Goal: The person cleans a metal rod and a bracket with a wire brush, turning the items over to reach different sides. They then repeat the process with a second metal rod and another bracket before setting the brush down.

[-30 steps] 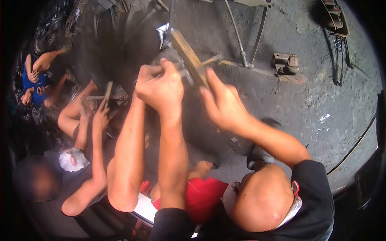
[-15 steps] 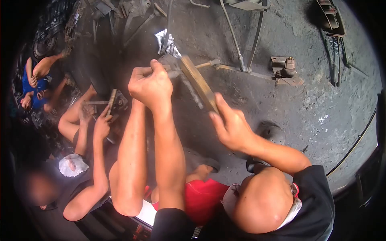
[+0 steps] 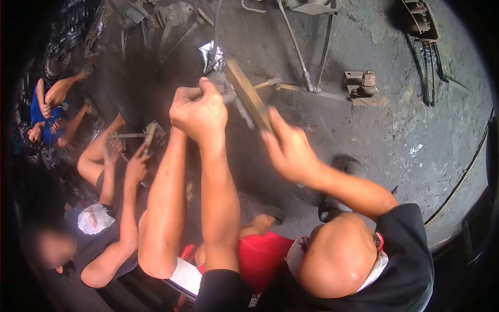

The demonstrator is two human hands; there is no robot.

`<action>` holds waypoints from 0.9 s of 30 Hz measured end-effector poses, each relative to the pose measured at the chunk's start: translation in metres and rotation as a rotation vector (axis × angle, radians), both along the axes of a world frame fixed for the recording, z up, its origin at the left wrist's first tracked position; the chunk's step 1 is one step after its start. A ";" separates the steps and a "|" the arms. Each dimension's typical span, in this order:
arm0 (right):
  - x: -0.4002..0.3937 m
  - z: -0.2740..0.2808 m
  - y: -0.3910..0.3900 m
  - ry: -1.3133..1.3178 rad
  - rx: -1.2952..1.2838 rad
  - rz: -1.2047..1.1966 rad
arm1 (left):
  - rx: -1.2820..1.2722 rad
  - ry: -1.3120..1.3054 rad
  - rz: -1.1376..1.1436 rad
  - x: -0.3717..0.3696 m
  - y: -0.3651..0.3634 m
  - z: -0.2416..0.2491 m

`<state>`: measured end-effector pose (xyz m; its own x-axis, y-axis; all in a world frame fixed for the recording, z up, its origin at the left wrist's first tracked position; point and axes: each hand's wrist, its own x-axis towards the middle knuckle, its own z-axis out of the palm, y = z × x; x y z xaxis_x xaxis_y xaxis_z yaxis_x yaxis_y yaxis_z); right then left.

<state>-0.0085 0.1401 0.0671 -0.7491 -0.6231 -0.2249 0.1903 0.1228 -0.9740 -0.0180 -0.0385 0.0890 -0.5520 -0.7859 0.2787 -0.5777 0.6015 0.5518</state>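
My right hand [image 3: 293, 148] is wrapped round the near end of a flat wooden bar [image 3: 247, 91], which slants up and left and is blurred by motion. The bar's far end overlaps a grey metal part [image 3: 223, 86] just past my left hand. My left hand [image 3: 200, 109] is closed in a fist beside that part, its fingers partly hidden; what lies inside the fist cannot be made out. A thin grey strip [image 3: 243, 112] runs below the bar. Beyond the fist lies a crumpled silvery piece [image 3: 210, 54].
To my left a co-worker's hand [image 3: 136, 169] holds another wooden piece [image 3: 149, 138]. A person in blue [image 3: 47, 114] sits further off. Metal rods [image 3: 296, 47], a bracket with a round fitting [image 3: 366, 86] and a long metal assembly [image 3: 423, 26] lie on the dark floor.
My right hand and the wooden bar have shifted a little left and up. My left hand stays closed in nearly the same place. The whole view has shifted slightly.
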 end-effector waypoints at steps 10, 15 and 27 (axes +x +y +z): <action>-0.020 -0.012 -0.009 0.003 0.058 -0.024 | -0.231 -0.061 -0.112 0.002 0.035 0.006; -0.049 -0.026 -0.027 -0.007 0.168 -0.086 | 0.124 0.031 0.042 0.003 0.037 0.004; 0.002 -0.048 0.046 -0.201 0.131 -0.081 | 0.176 0.063 0.063 0.033 0.015 -0.023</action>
